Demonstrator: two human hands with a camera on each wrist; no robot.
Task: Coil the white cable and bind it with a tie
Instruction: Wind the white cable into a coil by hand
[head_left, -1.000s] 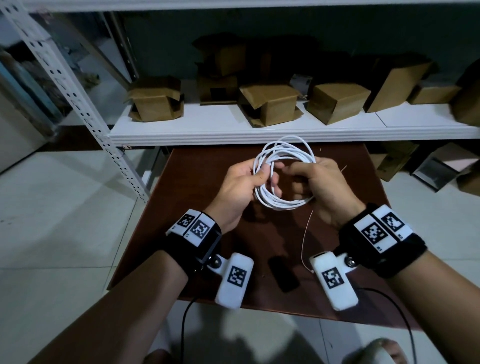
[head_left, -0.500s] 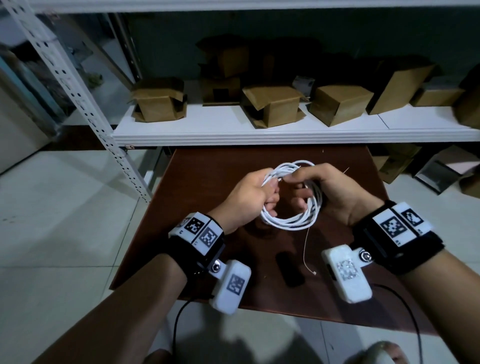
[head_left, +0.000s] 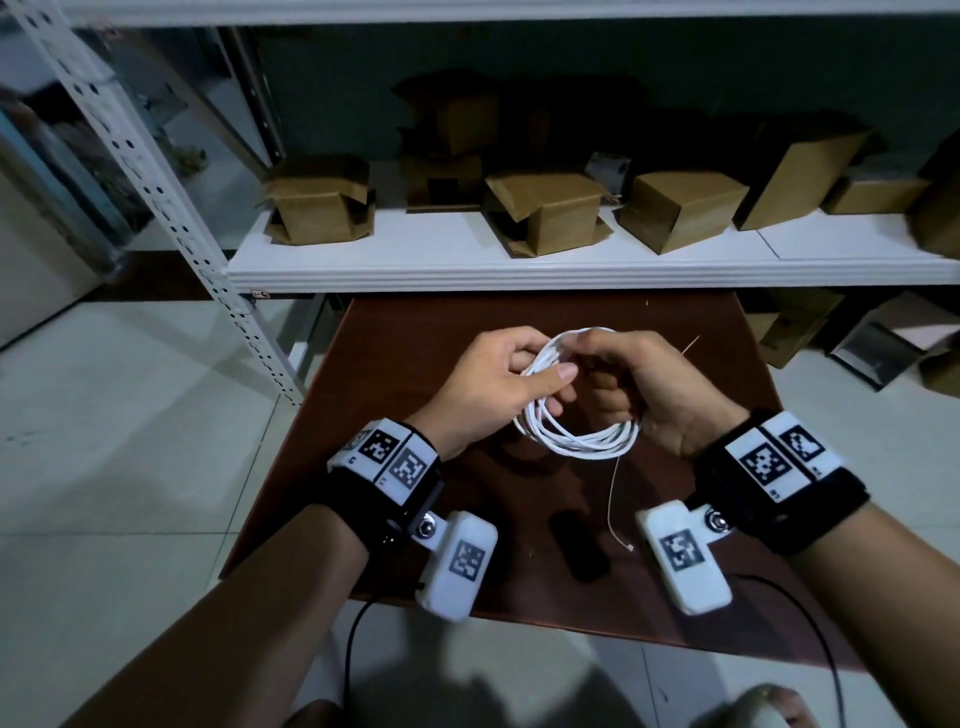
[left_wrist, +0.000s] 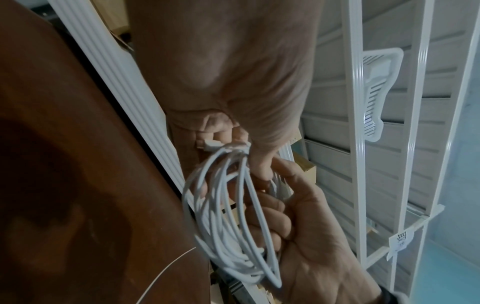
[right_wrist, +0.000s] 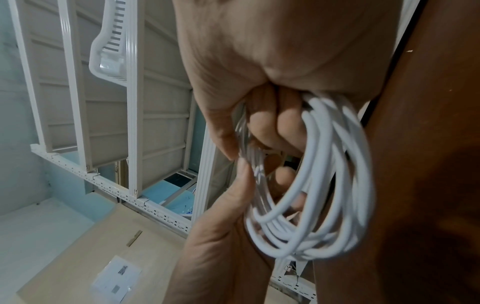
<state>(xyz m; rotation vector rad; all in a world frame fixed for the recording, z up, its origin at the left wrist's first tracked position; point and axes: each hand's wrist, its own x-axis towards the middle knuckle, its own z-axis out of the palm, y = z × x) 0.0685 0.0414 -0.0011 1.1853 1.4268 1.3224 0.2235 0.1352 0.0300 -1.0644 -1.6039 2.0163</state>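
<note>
Holding the coil (head_left: 576, 436) from 9 o'clock, your left hand (head_left: 493, 387) pinches its 12 o'clock bunch; your right hand (head_left: 654, 389) grips from 3, tie (head_left: 613, 499) dangling toward 6.

both forearms reach forward, wrists strapped with black bands. left hand (head_left: 488, 384) back up, thumb laid flat across, fingers curled under and closed on the white cable (head_left: 576, 436) coil. right hand (head_left: 654, 389) opposite it, knuckles toward the left hand, fingers curled through the coil, thumb and forefinger pinching its top strands. fingertips of the two hands nearly touching.
</note>
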